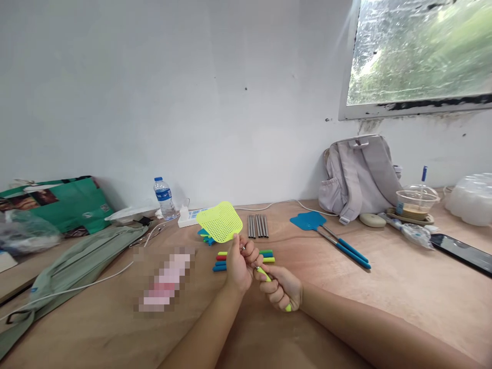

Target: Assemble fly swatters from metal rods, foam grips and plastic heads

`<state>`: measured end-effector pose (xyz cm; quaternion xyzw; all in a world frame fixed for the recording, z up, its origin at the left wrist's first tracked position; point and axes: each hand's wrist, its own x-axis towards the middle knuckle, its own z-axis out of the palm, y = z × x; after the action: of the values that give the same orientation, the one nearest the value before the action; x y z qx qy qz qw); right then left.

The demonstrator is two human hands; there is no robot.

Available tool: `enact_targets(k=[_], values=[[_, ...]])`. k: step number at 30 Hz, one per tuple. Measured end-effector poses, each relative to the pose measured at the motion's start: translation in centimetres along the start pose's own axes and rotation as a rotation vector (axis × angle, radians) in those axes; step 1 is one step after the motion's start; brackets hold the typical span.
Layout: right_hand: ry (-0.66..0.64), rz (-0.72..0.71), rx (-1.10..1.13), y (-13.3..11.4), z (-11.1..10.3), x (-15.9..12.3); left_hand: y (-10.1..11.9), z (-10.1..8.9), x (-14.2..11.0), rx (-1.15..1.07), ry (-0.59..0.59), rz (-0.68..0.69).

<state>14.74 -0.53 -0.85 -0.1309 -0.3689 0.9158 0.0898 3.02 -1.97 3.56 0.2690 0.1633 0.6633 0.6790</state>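
A yellow-green fly swatter (221, 223) is held in both hands above the table. My left hand (241, 264) is closed around its metal rod, just below the perforated head. My right hand (282, 287) grips the yellow-green handle, whose end pokes out below the fingers. Behind the hands lie several coloured handles (220, 267), blue, red, green and yellow-green, partly hidden by my left hand. Several short metal tubes (257, 226) lie side by side farther back. Blue plastic pieces (207, 238) show from under the yellow-green head. To the right rest two blue fly swatters (342, 243), overlapping.
Along the wall are a green bag (73, 205), a water bottle (165, 199), a power strip (188, 217) and a grey backpack (361, 177). A drink cup (417, 200) and a phone (463, 252) are at right. A grey-green strap bag (77, 274) and a white cable lie left.
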Motion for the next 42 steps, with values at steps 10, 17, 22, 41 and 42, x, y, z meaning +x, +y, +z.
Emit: enact_targets(k=[10,17,22,41,42], values=[[0.593,-0.382,-0.736,0.4,2.9,2.0,1.3,-1.9,1.6,-0.007,0.024,0.095],[0.971,-0.408,-1.529,1.1,3.0,2.2,1.1,-2.1,2.1,0.043,0.101,0.171],[0.901,-0.479,-1.511,1.2,3.3,1.8,1.4,-2.5,2.3,0.071,0.136,0.188],[0.391,-0.038,-0.397,-0.1,3.0,1.6,1.8,-2.3,2.0,0.039,-0.018,-0.096],[0.511,-0.106,-0.527,0.1,3.2,1.8,1.9,-2.4,2.1,0.046,-0.010,-0.078]])
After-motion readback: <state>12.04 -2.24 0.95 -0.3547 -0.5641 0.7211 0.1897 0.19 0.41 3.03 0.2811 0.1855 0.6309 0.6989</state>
